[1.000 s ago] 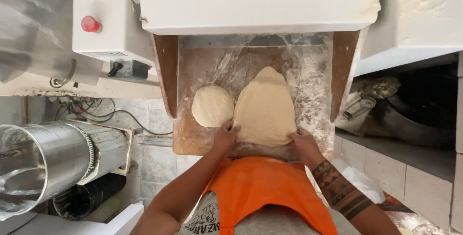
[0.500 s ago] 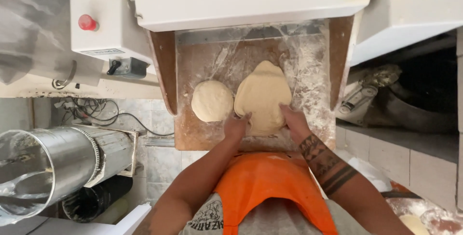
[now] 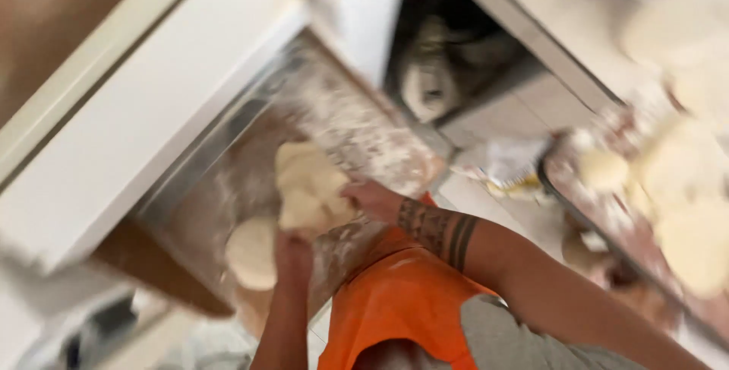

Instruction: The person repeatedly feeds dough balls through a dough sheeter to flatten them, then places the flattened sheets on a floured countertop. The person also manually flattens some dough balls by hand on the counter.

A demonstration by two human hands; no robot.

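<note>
Both hands lift a flattened dough sheet (image 3: 307, 186) (pale, floury, folding limply) over the floured wooden board (image 3: 357, 138): the left hand (image 3: 292, 252) grips its near edge, the right hand (image 3: 370, 197) its right side. A round dough ball (image 3: 252, 252) lies just left.

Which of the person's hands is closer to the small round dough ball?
Left. The left hand lies right beside the round dough ball, gripping the flattened dough; the right hand holds the flattened dough's far side.

pale dough (image 3: 307, 188), orange apron (image 3: 395, 302), white machine (image 3: 144, 112)
</note>
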